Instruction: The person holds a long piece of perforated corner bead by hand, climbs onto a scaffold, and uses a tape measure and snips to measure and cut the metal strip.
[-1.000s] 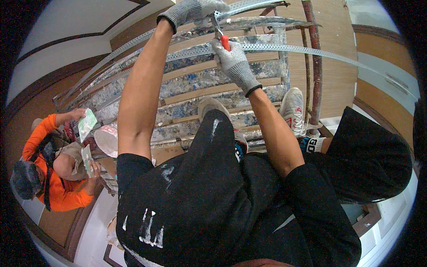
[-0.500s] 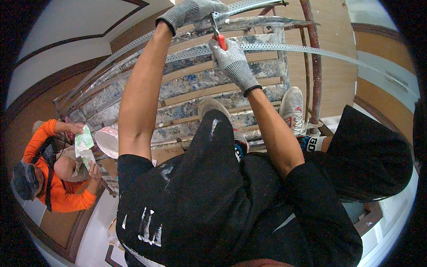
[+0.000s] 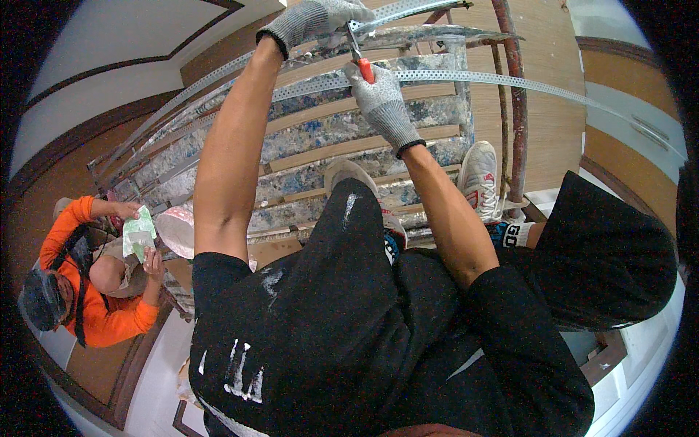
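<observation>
My left hand (image 3: 317, 23), in a grey glove, is closed on the upper perforated metal strip (image 3: 403, 10) at the top of the view. My right hand (image 3: 375, 98), also gloved, grips red-handled metal snips (image 3: 365, 69) just below it; their jaws are at that strip, beside my left fingers. A second perforated strip (image 3: 473, 77) runs across behind my right hand, over the scaffold's paint-spattered slatted platform (image 3: 335, 127).
A co-worker (image 3: 87, 284) in an orange top sits at the left, holding green-and-white pieces (image 3: 138, 233) near a white bucket (image 3: 175, 229). A rusty scaffold pole (image 3: 518, 124) stands on the right. My shoes (image 3: 477, 182) rest on the platform.
My hands and the snips have barely moved. The co-worker's hands have lowered a little and brought the green-and-white pieces together.
</observation>
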Available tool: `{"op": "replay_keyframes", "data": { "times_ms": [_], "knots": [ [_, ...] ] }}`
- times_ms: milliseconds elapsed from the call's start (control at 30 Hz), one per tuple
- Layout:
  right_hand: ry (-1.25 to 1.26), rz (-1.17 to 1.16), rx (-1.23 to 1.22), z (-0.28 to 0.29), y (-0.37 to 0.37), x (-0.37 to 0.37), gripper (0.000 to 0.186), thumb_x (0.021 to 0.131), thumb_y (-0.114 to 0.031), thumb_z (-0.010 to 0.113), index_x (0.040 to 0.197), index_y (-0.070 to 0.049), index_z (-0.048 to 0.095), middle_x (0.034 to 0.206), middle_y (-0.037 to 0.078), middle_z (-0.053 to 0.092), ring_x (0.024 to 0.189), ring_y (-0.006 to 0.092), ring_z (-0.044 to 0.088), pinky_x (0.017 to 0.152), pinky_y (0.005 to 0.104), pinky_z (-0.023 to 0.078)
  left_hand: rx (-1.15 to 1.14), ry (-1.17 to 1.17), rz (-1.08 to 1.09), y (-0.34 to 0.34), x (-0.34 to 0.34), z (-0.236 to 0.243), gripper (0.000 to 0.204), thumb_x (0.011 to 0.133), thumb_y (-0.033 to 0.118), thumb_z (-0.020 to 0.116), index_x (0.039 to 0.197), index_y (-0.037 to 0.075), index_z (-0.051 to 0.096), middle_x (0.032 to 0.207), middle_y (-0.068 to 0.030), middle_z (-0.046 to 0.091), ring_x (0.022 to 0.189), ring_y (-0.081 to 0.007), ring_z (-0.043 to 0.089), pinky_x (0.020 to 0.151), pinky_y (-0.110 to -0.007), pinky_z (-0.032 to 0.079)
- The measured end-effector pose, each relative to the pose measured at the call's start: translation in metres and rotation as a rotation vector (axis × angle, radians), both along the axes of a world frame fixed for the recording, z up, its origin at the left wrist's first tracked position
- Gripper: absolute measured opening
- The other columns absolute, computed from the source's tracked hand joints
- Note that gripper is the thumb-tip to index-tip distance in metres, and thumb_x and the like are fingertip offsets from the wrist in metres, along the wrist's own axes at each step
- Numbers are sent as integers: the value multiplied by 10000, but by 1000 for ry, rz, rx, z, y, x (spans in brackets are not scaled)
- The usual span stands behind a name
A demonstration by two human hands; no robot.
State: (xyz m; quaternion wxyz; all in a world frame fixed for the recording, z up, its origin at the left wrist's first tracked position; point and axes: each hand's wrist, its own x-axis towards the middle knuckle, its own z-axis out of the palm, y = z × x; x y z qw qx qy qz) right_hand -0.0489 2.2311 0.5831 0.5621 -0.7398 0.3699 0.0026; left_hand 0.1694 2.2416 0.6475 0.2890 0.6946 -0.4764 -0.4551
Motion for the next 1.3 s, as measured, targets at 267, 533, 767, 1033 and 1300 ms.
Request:
{"op": "replay_keyframes", "data": {
  "times_ms": [267, 533, 767, 1033, 1300],
  "knots": [
    [-329, -13, 540, -13, 5, 2, 514, 969, -564, 592, 874, -58, 587, 693, 33, 570, 639, 172, 542, 612, 356, 441, 5, 17, 72, -2, -2, -4, 291, 949, 237, 639, 976, -23, 765, 710, -52, 690, 651, -118, 587, 617, -326, 495],
    [-237, -22, 356, -8, -1, 4, 746, 986, -732, 373, 834, -32, 582, 684, 89, 580, 653, 226, 573, 639, 399, 460, 85, 144, 157, -3, -2, -4, 303, 958, 254, 650, 958, -20, 778, 726, -24, 698, 638, -111, 595, 592, -319, 490],
    [-118, 79, 89, 6, -10, 2, 820, 982, -758, 319, 847, -18, 643, 711, 178, 640, 740, 353, 656, 726, 468, 493, 69, 112, 111, -4, 3, -12, 298, 960, 250, 644, 996, -12, 781, 714, -25, 691, 615, -110, 585, 575, -324, 489],
    [-91, 35, -21, 2, -4, 2, 818, 980, -756, 332, 878, -11, 655, 774, 247, 656, 801, 433, 658, 754, 516, 492, -3, -51, -17, -2, 8, -23, 251, 930, 163, 613, 1029, -2, 774, 783, -98, 741, 666, -150, 641, 639, -347, 528],
    [-82, 16, -51, 5, -5, -1, 793, 955, -766, 396, 927, -13, 643, 803, 236, 660, 801, 435, 648, 760, 517, 486, -479, -348, -293, 0, 11, -27, 223, 917, 110, 592, 987, -21, 759, 824, -132, 743, 692, -213, 671, 667, -352, 545]
  ]
}}
